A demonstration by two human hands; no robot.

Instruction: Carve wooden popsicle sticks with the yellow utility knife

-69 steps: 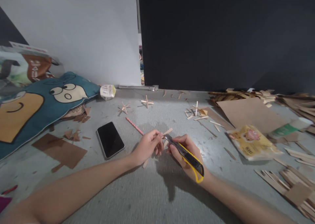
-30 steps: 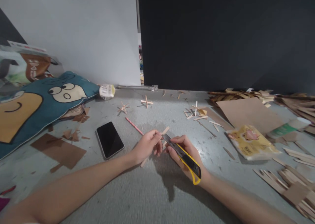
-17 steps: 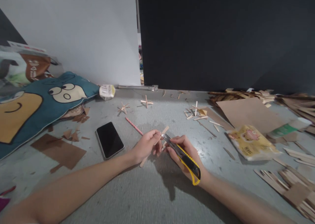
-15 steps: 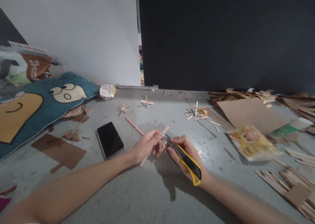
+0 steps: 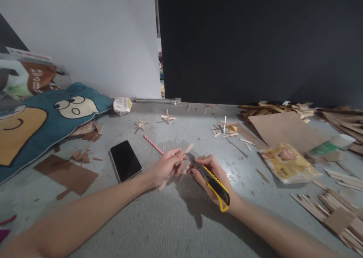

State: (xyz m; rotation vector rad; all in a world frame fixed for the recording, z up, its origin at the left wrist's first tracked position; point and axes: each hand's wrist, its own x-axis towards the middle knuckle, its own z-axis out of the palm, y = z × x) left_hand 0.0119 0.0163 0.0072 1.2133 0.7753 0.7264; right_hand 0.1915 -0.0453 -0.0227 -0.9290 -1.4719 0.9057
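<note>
Pinched in my left hand point(image 5: 169, 166) are crossed wooden craft sticks; the upper end of one craft stick point(image 5: 189, 148) pokes out past my fingertips. Most of their crossing is hidden by my fingers. My right hand point(image 5: 211, 175) grips a yellow and black utility knife point(image 5: 212, 180), its blade end close against the sticks beside my left fingers. Whether the blade touches the wood I cannot tell. Just left of my left hand lie a red and white striped straw-like stick point(image 5: 152, 144) and a black-screened phone point(image 5: 125, 161).
Two small crossed-stick pieces, one a stick cross point(image 5: 168, 117), stand behind my hands. Loose sticks point(image 5: 231, 135) lie right of them. A yellow packet point(image 5: 287, 162), a glue-like tube point(image 5: 330, 145) and a stick bundle point(image 5: 337, 216) are at right; a teal cushion point(image 5: 79, 105) and cardboard point(image 5: 68, 174) at left.
The view has shifted slightly. Both hands keep their grips, with the knife still close to the sticks; a lower stick now shows more below my left fingers.
</note>
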